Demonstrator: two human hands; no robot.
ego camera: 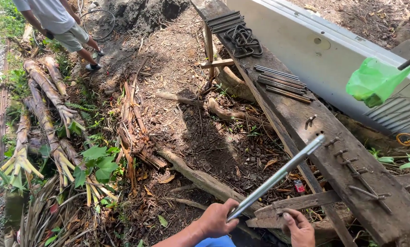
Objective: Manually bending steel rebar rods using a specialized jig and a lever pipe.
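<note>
Your left hand [216, 218] was fisted around the long silver metal pipe [278, 176]; your right hand [300, 227] lay curled, empty, on the weathered wooden plank [351, 151] — better to brace there firmly.

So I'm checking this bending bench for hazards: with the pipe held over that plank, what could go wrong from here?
1. The left hand grips only the low end of the long metal pipe; its free end could swing or slip.
2. The right hand rests on wood scraps close to the bent nails in the plank, so it might get snagged or pinched.
3. Loose rods on the sloping plank may roll off.
</note>
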